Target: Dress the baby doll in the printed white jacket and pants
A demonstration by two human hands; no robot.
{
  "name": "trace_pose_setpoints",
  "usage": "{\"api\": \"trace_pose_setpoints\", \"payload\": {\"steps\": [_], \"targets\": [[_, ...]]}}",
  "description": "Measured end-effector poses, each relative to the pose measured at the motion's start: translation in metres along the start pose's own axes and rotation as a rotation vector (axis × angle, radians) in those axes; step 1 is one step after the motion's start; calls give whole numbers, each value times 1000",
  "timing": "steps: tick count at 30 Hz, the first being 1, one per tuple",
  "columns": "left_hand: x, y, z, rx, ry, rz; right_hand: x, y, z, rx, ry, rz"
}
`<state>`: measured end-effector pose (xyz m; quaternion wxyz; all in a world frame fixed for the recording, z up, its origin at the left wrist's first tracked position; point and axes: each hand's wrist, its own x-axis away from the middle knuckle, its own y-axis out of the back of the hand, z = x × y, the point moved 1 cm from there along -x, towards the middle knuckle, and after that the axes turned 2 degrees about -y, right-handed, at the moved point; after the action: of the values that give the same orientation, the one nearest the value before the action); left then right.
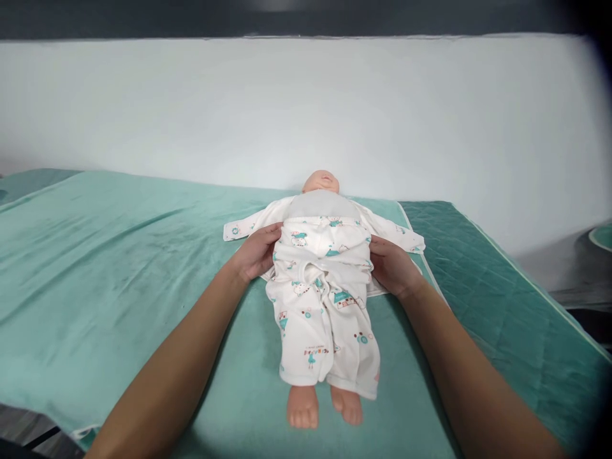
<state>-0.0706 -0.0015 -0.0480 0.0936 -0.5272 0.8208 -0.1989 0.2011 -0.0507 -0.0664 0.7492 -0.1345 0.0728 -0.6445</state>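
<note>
A baby doll (320,182) lies on its back, head away from me and bare feet toward me. It wears printed white baby pants (306,325), pulled up high over its belly, with a fold across the hips. A white baby shirt (276,213) has its sleeves spread to both sides, and part of its lower edge shows beneath the doll. At the waist's left side, my left hand (262,250) is closed on the edge of the pants. My right hand (391,262) grips the opposite side. Some fingertips of both hands are hidden by the cloth.
A smooth light green sheet (109,255) lies under the doll. To the right is a darker green quilted cover (497,306) with a pale edge. A white wall (306,108) rises behind the doll's head. Grey floor (29,430) shows at lower left.
</note>
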Motion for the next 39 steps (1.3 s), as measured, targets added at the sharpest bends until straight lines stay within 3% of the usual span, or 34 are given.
{"api": "trace_pose_setpoints", "payload": {"steps": [10,18,22,28,34,39], "targets": [[6,2,-1,-23,3,19,0,-3,-2,71,-2,-26],[13,6,-3,-204,-7,28,3,-2,-1,282,45,-11],[20,8,-10,-289,2,53,7,-4,4,284,58,56],[23,8,-12,-300,-23,84,9,-1,4,256,21,51],[20,8,-6,-319,14,-10,6,1,-2,170,-23,43],[21,2,-3,-529,21,-68,2,-4,-3,268,-16,-52]]}}
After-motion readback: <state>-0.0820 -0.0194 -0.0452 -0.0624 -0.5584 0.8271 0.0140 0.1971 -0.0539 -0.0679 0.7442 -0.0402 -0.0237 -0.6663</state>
